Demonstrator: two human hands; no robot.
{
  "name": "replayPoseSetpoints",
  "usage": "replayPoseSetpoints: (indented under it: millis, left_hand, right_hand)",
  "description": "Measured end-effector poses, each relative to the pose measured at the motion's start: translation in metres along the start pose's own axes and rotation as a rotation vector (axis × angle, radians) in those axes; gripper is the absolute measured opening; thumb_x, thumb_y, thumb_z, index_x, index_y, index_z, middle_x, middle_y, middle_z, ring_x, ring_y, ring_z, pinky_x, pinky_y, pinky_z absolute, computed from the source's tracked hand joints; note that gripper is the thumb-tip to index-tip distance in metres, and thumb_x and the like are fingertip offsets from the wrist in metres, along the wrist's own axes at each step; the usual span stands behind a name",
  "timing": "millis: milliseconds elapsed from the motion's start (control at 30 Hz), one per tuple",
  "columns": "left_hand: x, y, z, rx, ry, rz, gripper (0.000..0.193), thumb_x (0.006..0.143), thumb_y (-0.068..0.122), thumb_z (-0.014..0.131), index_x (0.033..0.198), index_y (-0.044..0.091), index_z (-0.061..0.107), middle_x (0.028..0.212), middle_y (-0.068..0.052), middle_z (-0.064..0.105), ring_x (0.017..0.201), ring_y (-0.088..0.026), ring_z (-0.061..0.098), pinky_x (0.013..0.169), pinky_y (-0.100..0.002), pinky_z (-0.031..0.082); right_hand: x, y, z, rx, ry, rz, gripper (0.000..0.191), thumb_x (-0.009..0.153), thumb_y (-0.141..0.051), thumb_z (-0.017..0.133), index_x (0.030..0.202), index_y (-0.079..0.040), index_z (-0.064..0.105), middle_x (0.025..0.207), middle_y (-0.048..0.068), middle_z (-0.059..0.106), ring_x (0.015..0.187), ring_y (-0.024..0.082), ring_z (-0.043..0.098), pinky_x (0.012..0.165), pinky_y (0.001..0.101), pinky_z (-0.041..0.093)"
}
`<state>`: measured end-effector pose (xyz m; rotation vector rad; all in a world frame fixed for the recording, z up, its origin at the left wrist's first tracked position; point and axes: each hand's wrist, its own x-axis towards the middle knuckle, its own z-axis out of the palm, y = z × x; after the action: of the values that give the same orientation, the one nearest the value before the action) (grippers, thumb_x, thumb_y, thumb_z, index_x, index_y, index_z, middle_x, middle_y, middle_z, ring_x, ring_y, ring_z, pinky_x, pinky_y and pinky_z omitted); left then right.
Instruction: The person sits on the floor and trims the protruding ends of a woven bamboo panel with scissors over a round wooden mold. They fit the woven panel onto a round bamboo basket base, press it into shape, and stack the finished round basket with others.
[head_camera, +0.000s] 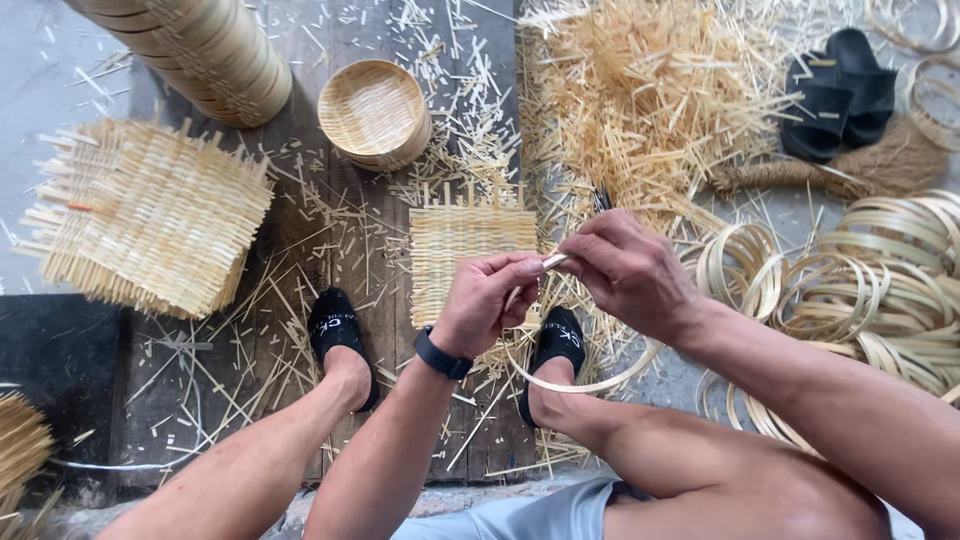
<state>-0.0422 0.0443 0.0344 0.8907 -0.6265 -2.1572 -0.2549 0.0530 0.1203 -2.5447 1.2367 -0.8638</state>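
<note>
Bamboo strip hoop (585, 385) held in front of the knees, bent into a loop, its ends brought together up between both hands. Left hand (487, 300) pinches the strip end with thumb and fingers, black wristband (441, 354) on that wrist. Right hand (625, 270) grips the other end from the right, fingers curled on it. Loop hangs down over the right foot in a black slipper (560, 335); other slipper (335, 330) to the left.

Progress, judged: loop is formed but the join looks not yet fixed, ends are only held by the fingers; cannot tell if anything ties them. Flat woven bamboo mat (470, 245) lies on the boards just beyond the hands, untrimmed, stray ends sticking out, no rim on it yet. Bigger stack of woven mats (150, 215) at left, also raw.

Done pieces: one small round woven tray (375, 110) further out, tall stack of finished trays (205, 50) top left. Pile of ready hoops (880, 280) at right. Heap of bamboo offcuts (640, 100) beyond, pair of black sandals (840, 90) top right, small brush (860, 170) beside them
</note>
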Motion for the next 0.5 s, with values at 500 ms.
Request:
replayPoseSetpoints:
  millis: [500]
  left_hand:
    - [-0.009,0.007,-0.018,0.091,0.110,-0.054,0.077,0.092,0.083,0.036,0.055,0.015,0.046,0.049,0.006,0.035,0.039,-0.008,0.028,0.037,-0.028,0.018]
  right_hand:
    - [0.022,-0.061,0.054,-0.163,-0.035,-0.122,0.008,0.078,-0.004,0.073,0.084,-0.008,0.068,0.077,0.005,0.051,0.074,0.023,0.055,0.060,0.0370,0.050]
